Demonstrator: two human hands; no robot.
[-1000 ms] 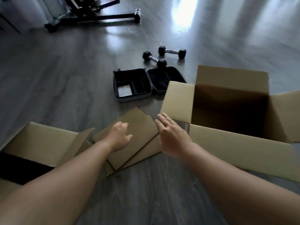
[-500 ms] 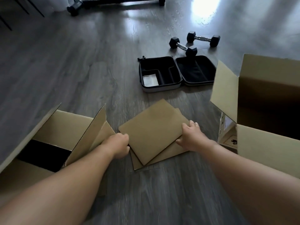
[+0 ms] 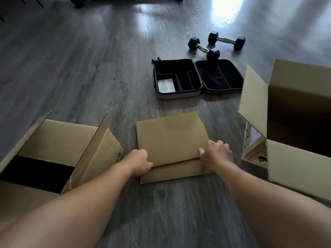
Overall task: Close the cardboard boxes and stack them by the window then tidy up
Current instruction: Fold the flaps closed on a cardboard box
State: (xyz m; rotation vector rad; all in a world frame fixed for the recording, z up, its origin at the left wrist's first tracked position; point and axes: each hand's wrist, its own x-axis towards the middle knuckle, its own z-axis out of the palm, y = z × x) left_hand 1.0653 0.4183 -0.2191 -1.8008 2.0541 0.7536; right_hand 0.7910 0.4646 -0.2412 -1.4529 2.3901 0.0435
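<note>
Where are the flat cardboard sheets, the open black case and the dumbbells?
flat cardboard sheets [image 3: 170, 138]: head view, middle of top sheet.
open black case [image 3: 180, 76]: head view, floor of left half.
dumbbells [image 3: 203, 48]: head view, nearer one's metal handle.

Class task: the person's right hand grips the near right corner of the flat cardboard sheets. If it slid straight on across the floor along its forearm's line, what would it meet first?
Probably the open black hard-shell case. The right hand would first cross the flat brown cardboard sheets it holds; depth is uncertain.

Both forearms are bare to the frame's edge, with no sleeves, and the left hand and right hand are ungloved.
</note>
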